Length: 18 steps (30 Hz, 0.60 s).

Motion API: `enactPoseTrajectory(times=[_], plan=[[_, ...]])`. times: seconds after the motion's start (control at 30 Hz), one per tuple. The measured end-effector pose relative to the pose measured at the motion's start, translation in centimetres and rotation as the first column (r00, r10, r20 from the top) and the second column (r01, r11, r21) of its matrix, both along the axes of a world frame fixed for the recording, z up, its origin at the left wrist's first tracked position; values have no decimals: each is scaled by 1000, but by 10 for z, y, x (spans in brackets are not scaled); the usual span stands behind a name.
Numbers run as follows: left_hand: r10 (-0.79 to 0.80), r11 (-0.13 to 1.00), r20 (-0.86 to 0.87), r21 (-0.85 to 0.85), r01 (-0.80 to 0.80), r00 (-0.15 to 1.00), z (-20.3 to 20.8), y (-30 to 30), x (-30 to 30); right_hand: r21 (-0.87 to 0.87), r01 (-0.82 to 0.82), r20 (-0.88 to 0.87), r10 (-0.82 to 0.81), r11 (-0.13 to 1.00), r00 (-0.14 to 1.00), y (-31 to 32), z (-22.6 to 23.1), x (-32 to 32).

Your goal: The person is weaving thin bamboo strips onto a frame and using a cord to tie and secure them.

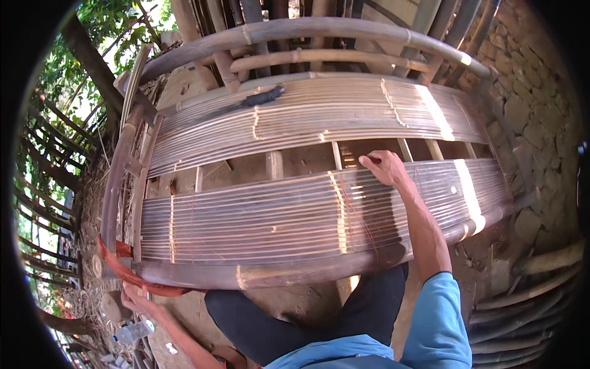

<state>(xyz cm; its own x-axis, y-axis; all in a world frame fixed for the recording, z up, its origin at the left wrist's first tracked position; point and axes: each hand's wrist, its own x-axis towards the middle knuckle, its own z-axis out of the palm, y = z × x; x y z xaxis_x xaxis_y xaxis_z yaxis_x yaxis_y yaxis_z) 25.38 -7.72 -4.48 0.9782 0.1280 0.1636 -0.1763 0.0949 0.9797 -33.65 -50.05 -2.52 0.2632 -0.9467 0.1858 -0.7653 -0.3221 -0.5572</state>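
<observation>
My right hand (384, 167) is closed in a pinch over the gap in the middle of a bamboo slat bench (246, 230). Whatever is between its fingertips is too small to make out. At the bench's near left corner, my left hand (136, 299) is closed at a bundle of orange-red strands (157, 288). The bundle runs around the corner post and along the front bamboo pole (295, 275). Some of the left fingers are hidden by the strands. Thin reddish strands (356, 218) cross the near slats below my right hand.
A long, dark, knife-like tool with a black handle (265, 96) lies on the far slats. A thick bamboo rail (319, 27) curves behind the bench. A clear plastic bottle (133, 332) is beside my left forearm. A stone wall (522, 111) stands at the right.
</observation>
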Motion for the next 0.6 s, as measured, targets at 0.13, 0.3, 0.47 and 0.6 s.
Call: enactPoseTrajectory(times=[0.13,0.3,0.47,0.6], plan=[[-15,517,617,678,-523,787,47,17,-81,164,45,-279,3,986,960,0,-10,-13],[-705,499,198,821,278,681,67,-85,-321,237,-26,-223,81,971,971,-1,-4,-21],[-940,221,113,919,325,321,34,-158,-476,256,-27,-240,91,966,966,-7,2,-21],[-907,262,157,937,233,391,18,-170,-517,230,-53,-198,100,972,975,-1,-1,-22]])
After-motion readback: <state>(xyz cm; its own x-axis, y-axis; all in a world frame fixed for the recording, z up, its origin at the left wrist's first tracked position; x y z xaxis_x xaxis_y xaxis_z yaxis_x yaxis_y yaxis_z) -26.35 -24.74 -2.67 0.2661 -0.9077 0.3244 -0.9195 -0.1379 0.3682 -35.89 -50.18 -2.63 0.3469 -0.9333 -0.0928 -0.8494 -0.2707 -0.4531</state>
